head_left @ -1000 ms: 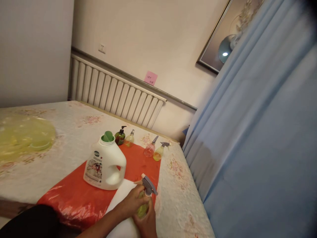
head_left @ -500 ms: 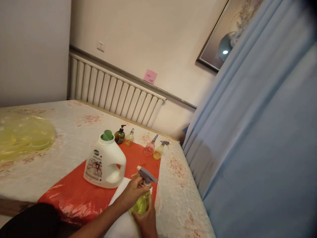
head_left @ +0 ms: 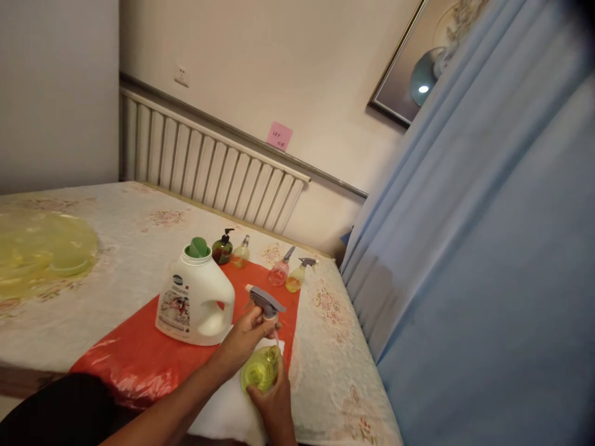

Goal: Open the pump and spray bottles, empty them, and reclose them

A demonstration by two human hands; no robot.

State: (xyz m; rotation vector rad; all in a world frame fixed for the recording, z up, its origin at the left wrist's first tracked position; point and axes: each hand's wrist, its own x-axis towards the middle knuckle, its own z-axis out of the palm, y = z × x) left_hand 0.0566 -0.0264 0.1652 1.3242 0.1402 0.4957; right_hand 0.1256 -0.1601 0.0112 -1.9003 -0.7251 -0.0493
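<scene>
My left hand (head_left: 246,337) is closed on a grey trigger spray head (head_left: 263,302), lifted a little above a small round green bottle (head_left: 259,373). A thin tube runs from the head down toward the bottle's mouth. My right hand (head_left: 274,406) grips the green bottle from below, over a white cloth (head_left: 223,396). Just to the left stands a white detergent jug (head_left: 194,306) with a green cap, on a red plastic sheet (head_left: 139,356).
Several small spray and pump bottles (head_left: 260,263) stand at the red sheet's far edge. A yellow-green plastic heap (head_left: 44,248) lies at the left on the floral bed cover. A blue curtain (head_left: 488,248) fills the right; a radiator (head_left: 209,170) lines the wall.
My left hand has lifted the spray head up off the green bottle, drawing the tube out. The bottle has tipped so its open mouth faces the camera.
</scene>
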